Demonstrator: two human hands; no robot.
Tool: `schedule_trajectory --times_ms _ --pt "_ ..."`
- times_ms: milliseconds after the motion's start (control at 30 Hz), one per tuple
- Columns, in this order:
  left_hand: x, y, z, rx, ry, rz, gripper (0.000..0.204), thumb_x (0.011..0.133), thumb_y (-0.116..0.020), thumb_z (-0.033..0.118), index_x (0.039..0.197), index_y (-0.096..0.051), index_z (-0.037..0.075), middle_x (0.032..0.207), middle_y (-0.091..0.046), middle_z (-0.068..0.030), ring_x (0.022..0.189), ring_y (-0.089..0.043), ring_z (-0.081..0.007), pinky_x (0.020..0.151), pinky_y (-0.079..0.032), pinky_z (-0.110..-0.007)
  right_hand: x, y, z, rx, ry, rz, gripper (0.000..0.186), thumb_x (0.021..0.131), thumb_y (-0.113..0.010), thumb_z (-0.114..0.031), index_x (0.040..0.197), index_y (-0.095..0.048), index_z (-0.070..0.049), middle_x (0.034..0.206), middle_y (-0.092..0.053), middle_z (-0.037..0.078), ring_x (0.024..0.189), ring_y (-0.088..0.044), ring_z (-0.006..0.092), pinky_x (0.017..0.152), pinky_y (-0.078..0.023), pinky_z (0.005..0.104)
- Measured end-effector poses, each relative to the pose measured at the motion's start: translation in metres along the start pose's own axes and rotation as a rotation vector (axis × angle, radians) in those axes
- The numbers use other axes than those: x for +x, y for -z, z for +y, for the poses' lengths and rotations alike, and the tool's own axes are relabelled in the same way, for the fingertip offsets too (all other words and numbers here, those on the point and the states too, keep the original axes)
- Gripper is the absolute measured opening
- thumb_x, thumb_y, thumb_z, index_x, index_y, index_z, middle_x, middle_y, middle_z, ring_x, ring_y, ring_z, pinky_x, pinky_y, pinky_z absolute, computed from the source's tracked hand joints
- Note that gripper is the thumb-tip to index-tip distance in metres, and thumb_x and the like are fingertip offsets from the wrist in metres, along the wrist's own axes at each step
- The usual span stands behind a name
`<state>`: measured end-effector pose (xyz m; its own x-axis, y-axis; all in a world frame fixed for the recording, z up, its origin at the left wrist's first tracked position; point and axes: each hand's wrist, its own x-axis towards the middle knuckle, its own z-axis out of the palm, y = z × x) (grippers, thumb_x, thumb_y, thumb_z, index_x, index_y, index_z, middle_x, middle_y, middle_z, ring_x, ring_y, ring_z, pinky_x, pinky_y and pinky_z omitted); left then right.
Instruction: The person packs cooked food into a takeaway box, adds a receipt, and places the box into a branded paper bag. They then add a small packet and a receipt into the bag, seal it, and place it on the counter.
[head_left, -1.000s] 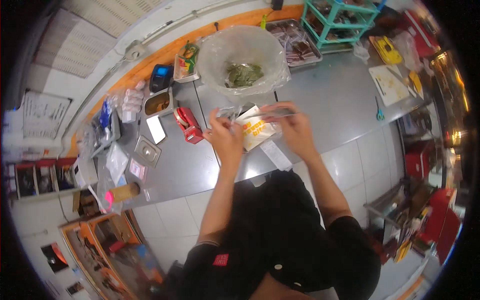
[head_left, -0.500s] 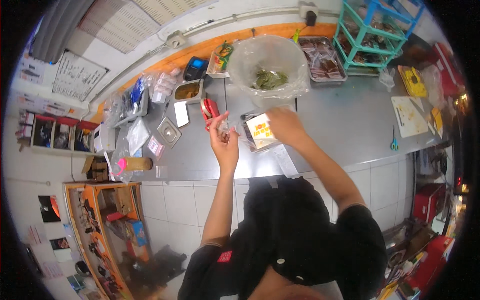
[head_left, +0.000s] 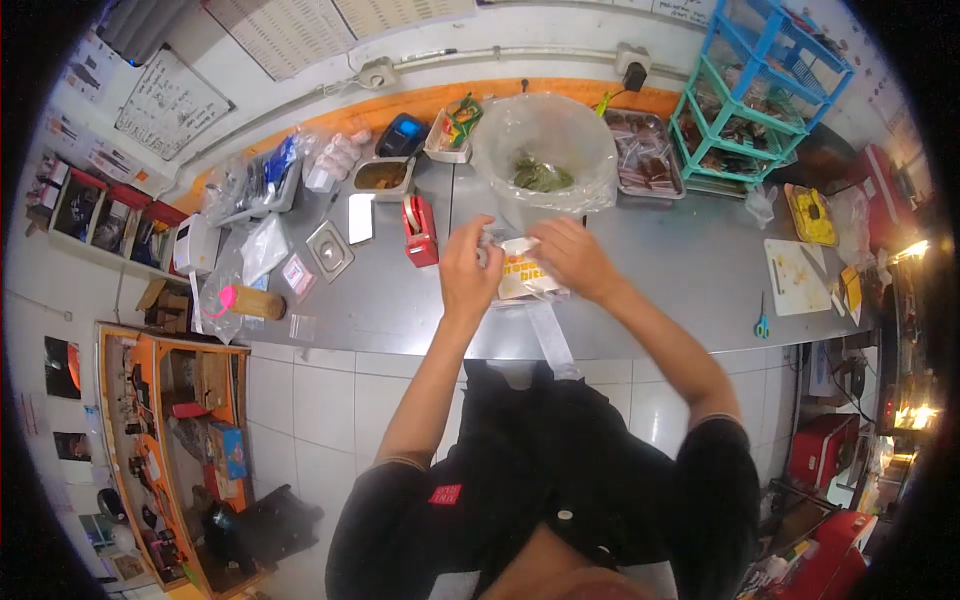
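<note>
A white box with orange and yellow lettering lies in clear plastic near the front middle of the table. My left hand is at its far left corner, fingers curled and thumb toward them; what lies between them is too small to make out. Across from it, my right hand bends over the box's far right edge with its fingertips closed on it. From under the near side of the box a white paper strip hangs over the table edge. A red tape dispenser stands left of my left hand.
Behind the box stands a bucket lined with clear plastic, green leaves inside. A tray of packets and stacked crates are at back right. Scissors and a cutting board lie right; a pink-capped bottle lies left.
My left hand has come in from beside the box to its corner, its fingers curling. My right hand has drawn back off the printed top to the far edge. The view has shifted slightly.
</note>
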<state>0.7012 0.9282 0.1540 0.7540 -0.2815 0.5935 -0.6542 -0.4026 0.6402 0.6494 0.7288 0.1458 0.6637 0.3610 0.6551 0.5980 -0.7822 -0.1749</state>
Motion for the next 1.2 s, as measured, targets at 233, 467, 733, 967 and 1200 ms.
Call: schedule_trajectory --times_ms 233,467,733,967,1200 --pt "-0.035 -0.033 -0.003 -0.176 -0.139 -0.007 0.07 0.074 -0.078 0.012 0.136 -0.046 0.004 0.124 -0.055 -0.0195 0.114 -0.05 -0.0398 0.1 -0.039 -0.048 0.013 -0.075 0.003 0.917 -0.64 0.215 0.026 0.078 -0.07 -0.002 0.104 -0.068 -0.002 0.092 -0.071 0.008 0.085 -0.067 0.0195 0.08 -0.052 0.0317" --pt "-0.062 -0.097 -0.055 -0.027 0.105 -0.151 0.057 0.073 -0.077 0.028 0.12 -0.057 0.004 0.111 -0.058 -0.0135 0.112 -0.052 -0.0342 0.094 -0.04 -0.049 0.008 -0.066 -0.028 0.33 -0.174 0.134 0.025 0.075 -0.069 -0.001 0.1 -0.07 -0.006 0.092 -0.068 0.01 0.09 -0.063 0.0285 0.08 -0.052 0.0384" --pt "-0.034 -0.094 -0.052 0.362 -0.296 -0.258 0.025 0.078 -0.069 0.03 0.089 -0.062 0.008 0.089 -0.061 -0.0125 0.088 -0.059 -0.0336 0.074 -0.043 -0.046 -0.033 -0.048 -0.031 0.235 -0.338 0.123 0.031 0.075 -0.07 0.003 0.104 -0.07 -0.007 0.093 -0.068 0.005 0.093 -0.062 0.0255 0.079 -0.051 0.0369" --pt "0.003 -0.081 -0.057 0.457 -0.065 -0.754 0.026 0.076 -0.065 0.017 0.095 -0.065 -0.001 0.08 -0.069 -0.0224 0.079 -0.069 -0.0394 0.065 -0.053 -0.05 -0.112 -0.052 -0.046 0.283 -0.769 0.223 0.051 0.078 -0.068 0.002 0.126 -0.056 -0.005 0.125 -0.057 0.018 0.115 -0.054 0.037 0.098 -0.046 0.0436" --pt "0.047 0.0 -0.036 0.363 0.235 -0.729 0.025 0.087 -0.058 0.016 0.104 -0.066 0.0 0.083 -0.068 -0.021 0.075 -0.068 -0.0367 0.064 -0.054 -0.047 -0.14 -0.071 -0.04 0.121 -0.521 0.158 0.069 0.079 -0.072 -0.003 0.141 -0.043 -0.01 0.151 -0.036 0.019 0.137 -0.038 0.0413 0.112 -0.037 0.0484"
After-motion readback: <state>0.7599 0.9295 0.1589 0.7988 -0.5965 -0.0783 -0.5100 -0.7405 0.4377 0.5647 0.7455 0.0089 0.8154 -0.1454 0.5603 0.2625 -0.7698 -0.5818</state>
